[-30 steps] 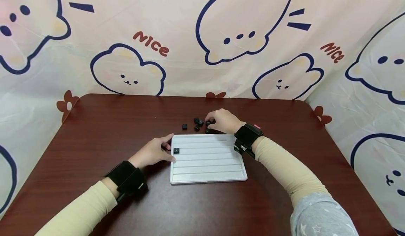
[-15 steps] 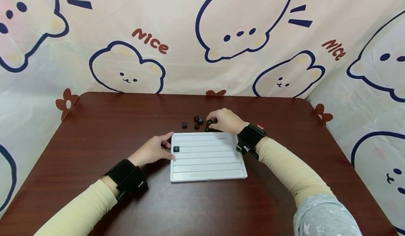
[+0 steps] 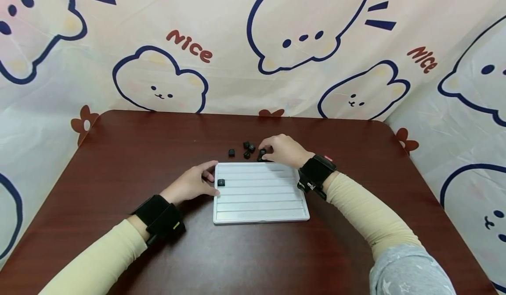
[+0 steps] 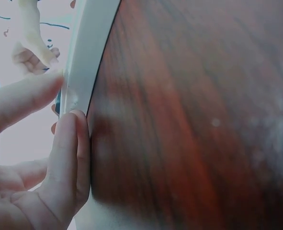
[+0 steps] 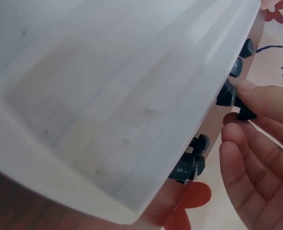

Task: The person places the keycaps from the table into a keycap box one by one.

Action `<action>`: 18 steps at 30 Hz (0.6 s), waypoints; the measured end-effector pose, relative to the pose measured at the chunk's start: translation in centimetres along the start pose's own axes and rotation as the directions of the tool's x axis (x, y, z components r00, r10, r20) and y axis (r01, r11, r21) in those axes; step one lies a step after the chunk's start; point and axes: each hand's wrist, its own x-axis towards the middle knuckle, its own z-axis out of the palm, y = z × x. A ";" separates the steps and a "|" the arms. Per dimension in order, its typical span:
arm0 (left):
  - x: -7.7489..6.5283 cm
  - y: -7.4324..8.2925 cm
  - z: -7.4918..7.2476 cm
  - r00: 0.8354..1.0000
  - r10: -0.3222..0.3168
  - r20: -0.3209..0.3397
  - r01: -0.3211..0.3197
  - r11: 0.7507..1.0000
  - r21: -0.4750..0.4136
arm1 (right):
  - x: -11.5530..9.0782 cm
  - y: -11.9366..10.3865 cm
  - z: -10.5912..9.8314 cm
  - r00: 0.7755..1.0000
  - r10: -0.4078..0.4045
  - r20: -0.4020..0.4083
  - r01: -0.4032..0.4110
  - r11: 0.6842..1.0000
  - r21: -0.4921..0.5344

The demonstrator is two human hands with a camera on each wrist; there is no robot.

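A white ridged tray lies on the table with one black keycap on its upper left part. My left hand touches the tray's left edge, index finger near the far corner and thumb lower down; the left wrist view shows the fingertips against the side wall. Beyond the tray's far edge, my right hand pinches a black keycap between thumb and fingers, close to another keycap. Several loose keycaps lie just left of it; one shows a 5.
The brown wooden table reaches back to a printed cloth with bear outlines and the word Nice. A single keycap lies apart, left of the small cluster.
The right hand stays by the keycaps, its fingers now closer around one. The left hand keeps its place at the tray. The head view has shifted slightly.
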 end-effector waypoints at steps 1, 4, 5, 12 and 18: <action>0.0 0.0 0.0 1.000 -0.002 -0.002 0.002 1.000 -0.004 | -0.1 -0.1 0.0 1.000 -0.001 0.001 0.001 1.000 0.002; 0.1 -0.1 0.0 1.000 0.002 -0.003 -0.002 1.000 -0.006 | -0.2 -0.2 0.0 1.000 -0.003 0.006 0.003 1.000 0.005; 0.1 -0.1 0.0 1.000 0.001 -0.005 -0.001 1.000 -0.007 | -0.2 -0.3 0.0 1.000 -0.001 0.006 0.001 1.000 0.006; 0.0 -0.1 0.1 1.000 0.003 -0.005 -0.003 1.000 -0.009 | -0.6 -0.7 0.4 1.000 -0.024 -0.013 0.023 0.999 -0.039; 0.1 0.0 0.1 1.000 0.001 -0.004 -0.001 1.000 -0.007 | -0.9 -1.2 0.8 0.997 -0.070 -0.034 0.067 0.996 -0.065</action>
